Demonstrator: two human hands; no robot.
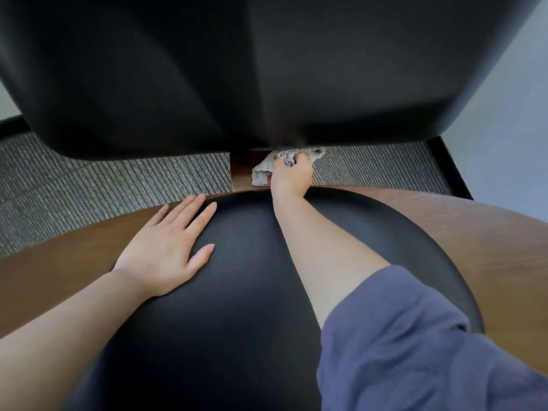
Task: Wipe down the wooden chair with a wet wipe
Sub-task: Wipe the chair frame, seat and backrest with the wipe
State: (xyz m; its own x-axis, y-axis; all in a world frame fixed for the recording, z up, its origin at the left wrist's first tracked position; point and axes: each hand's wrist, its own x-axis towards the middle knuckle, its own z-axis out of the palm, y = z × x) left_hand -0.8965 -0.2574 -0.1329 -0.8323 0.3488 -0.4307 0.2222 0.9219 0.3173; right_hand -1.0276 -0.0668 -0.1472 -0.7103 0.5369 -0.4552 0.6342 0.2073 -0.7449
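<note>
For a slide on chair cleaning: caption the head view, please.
The right hand grips a wet wipe against the chair's wooden back post while the left hand rests flat on the black seat cushion.

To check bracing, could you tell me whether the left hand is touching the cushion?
Touching. The head view shows the left hand lying flat on the cushion.

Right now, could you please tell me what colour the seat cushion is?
The seat cushion is black, best seen in the head view.
</note>
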